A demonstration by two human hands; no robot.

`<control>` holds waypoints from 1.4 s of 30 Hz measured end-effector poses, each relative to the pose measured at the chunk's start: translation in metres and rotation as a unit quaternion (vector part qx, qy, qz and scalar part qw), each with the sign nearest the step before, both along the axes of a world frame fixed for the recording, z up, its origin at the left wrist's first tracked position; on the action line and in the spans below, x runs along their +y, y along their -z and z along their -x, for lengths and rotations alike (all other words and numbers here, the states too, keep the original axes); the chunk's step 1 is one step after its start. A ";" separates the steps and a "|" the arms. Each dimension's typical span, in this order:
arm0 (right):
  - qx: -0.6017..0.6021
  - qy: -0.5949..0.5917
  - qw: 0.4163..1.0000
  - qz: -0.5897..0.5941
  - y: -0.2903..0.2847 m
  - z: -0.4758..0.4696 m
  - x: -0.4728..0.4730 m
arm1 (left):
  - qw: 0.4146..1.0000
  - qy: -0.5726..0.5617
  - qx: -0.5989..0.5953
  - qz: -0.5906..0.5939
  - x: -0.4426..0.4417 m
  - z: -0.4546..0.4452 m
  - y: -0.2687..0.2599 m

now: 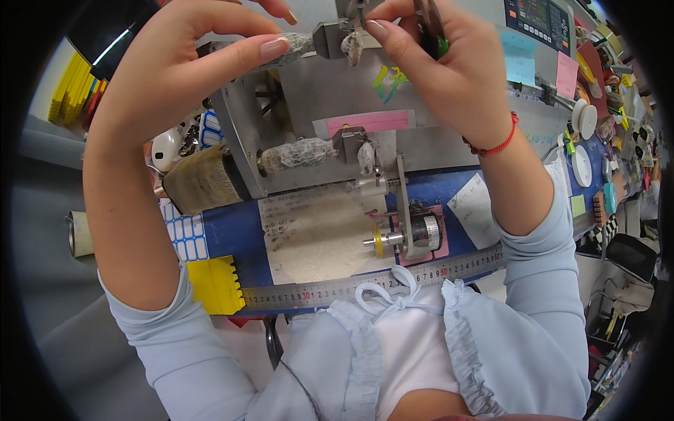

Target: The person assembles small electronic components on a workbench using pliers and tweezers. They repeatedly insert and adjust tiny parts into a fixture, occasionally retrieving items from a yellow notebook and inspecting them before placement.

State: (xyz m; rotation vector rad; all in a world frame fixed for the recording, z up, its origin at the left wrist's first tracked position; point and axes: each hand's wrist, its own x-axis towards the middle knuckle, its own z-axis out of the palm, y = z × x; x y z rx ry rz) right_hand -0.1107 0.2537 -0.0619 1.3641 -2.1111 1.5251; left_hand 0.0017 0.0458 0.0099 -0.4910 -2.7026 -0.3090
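My left hand (210, 52) is at the upper left, its fingers apart. Its thumb overlaps a roll wrapped in grey, fuzzy fibre (301, 43) on a metal machine (326, 89); whether it presses on it is not clear. My right hand (447, 68) has dark metal snips (433, 23) with a green part tucked in its palm. Its thumb and forefinger pinch close to a thin metal pin (361, 11); any thread between them is too fine to see. Between the hands are a dark metal block (327, 40) and a small fibre tuft (352, 48).
Lower on the machine sit a second fibre-wrapped roll (299, 156) and block (350, 144). Nearer me, a motor-like unit (424, 231) carries a yellow-ringed shaft (377, 241). A steel ruler (326, 294) lines the table edge beside a yellow notched plate (215, 287). A control panel (537, 26) stands upper right.
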 end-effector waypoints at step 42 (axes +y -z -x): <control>0.201 -0.055 0.978 -0.027 -0.023 -0.021 -0.005 | 1.000 -0.009 0.022 -0.013 0.001 -0.005 0.000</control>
